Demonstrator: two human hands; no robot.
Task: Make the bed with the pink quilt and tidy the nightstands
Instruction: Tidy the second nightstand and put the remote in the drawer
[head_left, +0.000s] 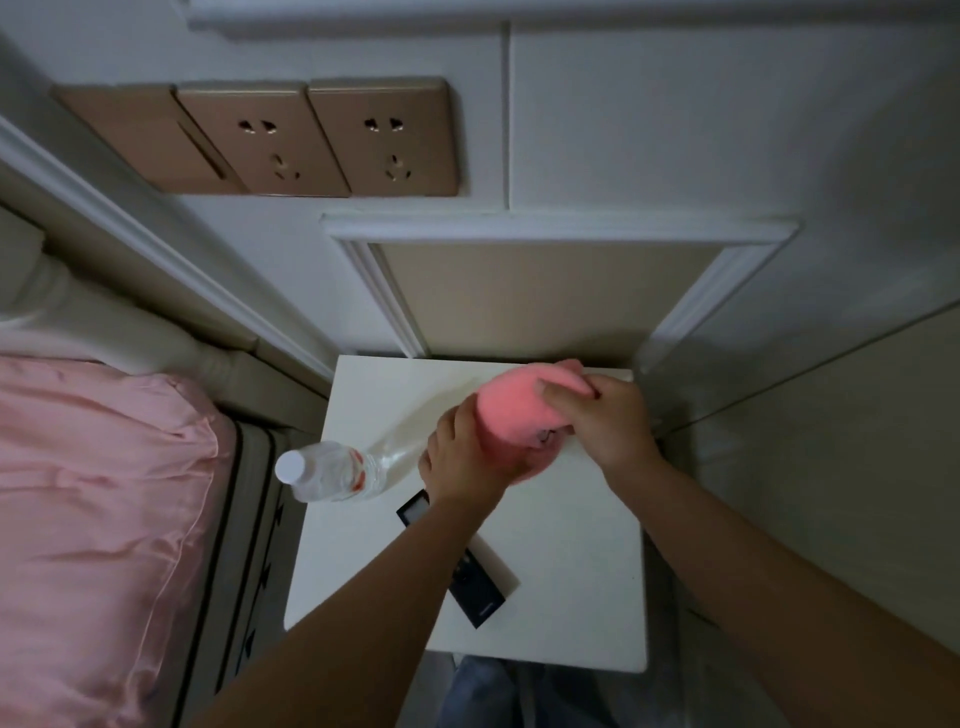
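Both my hands hold a soft pink cloth item (511, 415) above the back of the white nightstand (571, 561). My left hand (462, 462) grips its lower end from the left. My right hand (602, 415) pinches its upper end, thumb pressed into the fabric. The pink quilt (98, 499) covers the bed at the left. A clear water bottle (337, 470) with a white cap stands on the nightstand's left side. A dark remote (475, 587) lies on the top under my left forearm, partly hidden.
Three gold wall plates (260, 140), two of them sockets, sit on the white panelled wall above the bed's edge. A white pillow (62, 317) lies at the head of the bed. Grey floor (831, 441) runs to the right of the nightstand.
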